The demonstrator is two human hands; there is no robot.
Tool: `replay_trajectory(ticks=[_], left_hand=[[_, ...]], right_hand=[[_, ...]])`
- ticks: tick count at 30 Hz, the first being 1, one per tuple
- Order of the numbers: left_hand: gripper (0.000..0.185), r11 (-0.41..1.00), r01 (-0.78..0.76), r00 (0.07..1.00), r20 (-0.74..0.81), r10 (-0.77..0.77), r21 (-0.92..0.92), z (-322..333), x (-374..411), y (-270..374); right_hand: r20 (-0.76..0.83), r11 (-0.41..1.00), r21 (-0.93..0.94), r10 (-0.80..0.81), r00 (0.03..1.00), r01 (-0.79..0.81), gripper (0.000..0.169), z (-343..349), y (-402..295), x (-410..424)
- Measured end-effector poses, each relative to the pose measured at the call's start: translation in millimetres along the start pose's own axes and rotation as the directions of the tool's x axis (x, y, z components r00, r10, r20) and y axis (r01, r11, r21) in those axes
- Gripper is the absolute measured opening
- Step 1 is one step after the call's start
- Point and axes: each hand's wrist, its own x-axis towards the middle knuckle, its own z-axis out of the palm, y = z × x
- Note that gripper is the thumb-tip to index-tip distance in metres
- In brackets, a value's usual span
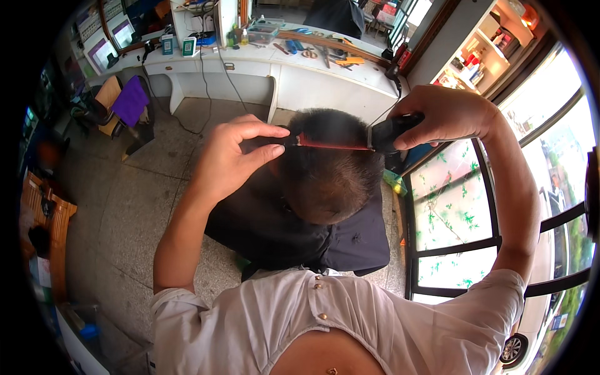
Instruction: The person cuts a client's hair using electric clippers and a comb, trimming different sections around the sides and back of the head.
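A seated person's head (335,183) with short dark hair is before me, shoulders draped in a black barber's cape (276,225). My left hand (234,154) pinches the dark handle of a red hair comb (333,142) between thumb and fingertips. The comb lies level across the hair near the top of the head. At its right end, my right hand (436,117) grips a black electric hair clipper (388,133), whose blade edge meets or nearly meets the comb. Its cord rises toward the counter behind.
A white counter (262,54) under mirrors holds scissors, combs and an orange tool (349,61). Black cords (204,89) hang from it to the floor. A chair with a purple cloth (130,101) stands left. Glass panels with leaf patterns (452,197) flank my right arm.
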Motion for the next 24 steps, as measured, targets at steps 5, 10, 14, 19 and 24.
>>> replay_trajectory(ticks=[5, 10, 14, 19, 24], left_hand=[[0.025, 0.999, -0.046, 0.999, -0.028, 0.047, 0.015, 2.2, 4.0, -2.9], [0.026, 0.999, -0.036, 0.999, -0.028, 0.037, 0.033, 2.3, 6.0, -0.1], [0.026, 0.996, -0.068, 0.997, -0.036, 0.07, 0.06, 1.9, 5.9, -3.1], [0.026, 0.999, -0.033, 0.997, 0.071, 0.035, -0.034, -2.1, 4.8, 2.2], [0.025, 0.995, 0.042, 0.993, 0.112, -0.032, -0.091, -4.4, 5.1, 6.7]], right_hand=[[0.054, 0.998, -0.035, 0.05, 0.997, -0.048, 0.038, -2.0, -9.7, 7.0], [-0.02, 0.987, -0.133, -0.09, 0.996, 0.087, 0.039, -4.9, -28.9, 22.7], [0.044, 0.988, -0.148, -0.028, 0.999, 0.034, 0.05, -11.9, -53.0, 37.3], [-0.033, 0.965, -0.222, -0.148, 0.988, 0.137, 0.055, -12.2, -48.4, 40.2], [0.052, 0.998, -0.066, 0.009, 0.999, -0.006, 0.044, -20.7, -7.8, 26.8]])
